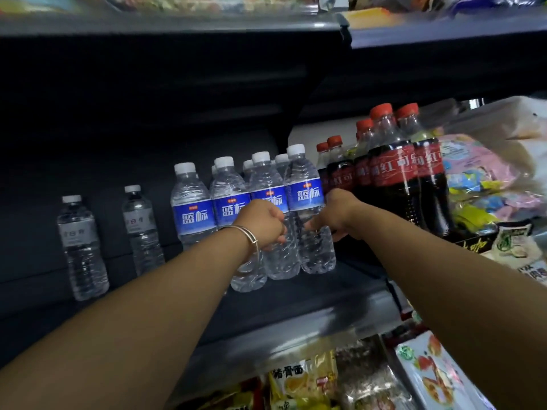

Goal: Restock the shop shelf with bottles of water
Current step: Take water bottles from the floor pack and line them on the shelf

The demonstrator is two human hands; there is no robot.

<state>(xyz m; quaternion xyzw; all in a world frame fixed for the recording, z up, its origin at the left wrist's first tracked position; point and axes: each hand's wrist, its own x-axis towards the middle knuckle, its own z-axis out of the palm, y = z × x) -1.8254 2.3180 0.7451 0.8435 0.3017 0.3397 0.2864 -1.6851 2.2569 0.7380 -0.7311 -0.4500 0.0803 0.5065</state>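
Several clear water bottles with blue labels and white caps stand in a cluster on the dark shelf point(296, 303). My left hand point(263, 224), with a silver bangle on the wrist, grips the second bottle from the right point(275, 258) at its middle. My right hand point(337, 216) grips the rightmost blue-label bottle point(305, 187) from its right side, thumb across the front. Both bottles stand upright on the shelf, touching each other. Further left, a blue-label bottle point(194, 208) stands at the cluster's edge.
Two water bottles with pale labels point(78, 247) point(142, 226) stand apart at the left. Red-capped cola bottles point(396, 173) stand right beside the water. Bagged snacks point(488, 179) fill the far right, and snack packets point(302, 383) lie on the shelf below.
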